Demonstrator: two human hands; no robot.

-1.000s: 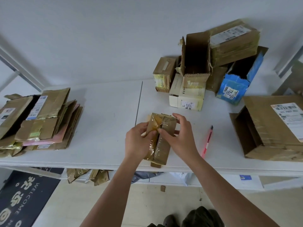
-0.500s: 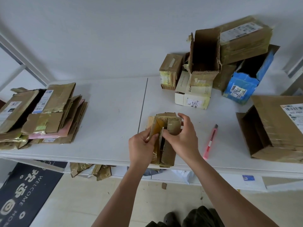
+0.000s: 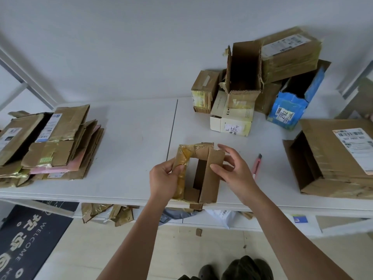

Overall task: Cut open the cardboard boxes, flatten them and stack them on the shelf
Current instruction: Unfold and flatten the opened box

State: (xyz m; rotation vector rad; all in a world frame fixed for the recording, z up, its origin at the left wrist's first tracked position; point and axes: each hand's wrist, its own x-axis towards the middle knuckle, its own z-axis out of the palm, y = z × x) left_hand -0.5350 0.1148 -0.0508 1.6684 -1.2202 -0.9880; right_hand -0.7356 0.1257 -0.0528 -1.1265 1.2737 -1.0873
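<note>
A person stands at a white shelf (image 3: 129, 142) and looks down at both bare hands, which hold a small cardboard box (image 3: 198, 172) at the shelf's near edge. The box is opened into a hollow frame with a dark gap through its middle, and yellowish tape covers its left side. The left hand (image 3: 164, 178) grips that taped left wall, thumb on top and fingers curled beneath. The right hand (image 3: 234, 168) meets the box's right flap: its thumb presses the outer face of the flap while the fingers spread loosely behind it, partly open, so the box sits between the two hands. The lower end of the box overhangs the shelf's front edge slightly. Just to the right of the right hand, a pink utility knife (image 3: 256, 165) lies on the shelf, untouched. At the far left of the shelf lies a stack of flattened boxes (image 3: 50, 142). At the back right, a pile of unopened and opened boxes (image 3: 262, 77) leans against the wall, including a white carton (image 3: 232, 120) and a blue package (image 3: 286, 112). A large brown box (image 3: 339, 156) lies on its side at the right edge. Below, a dark welcome mat (image 3: 28, 239) lies on the floor.
</note>
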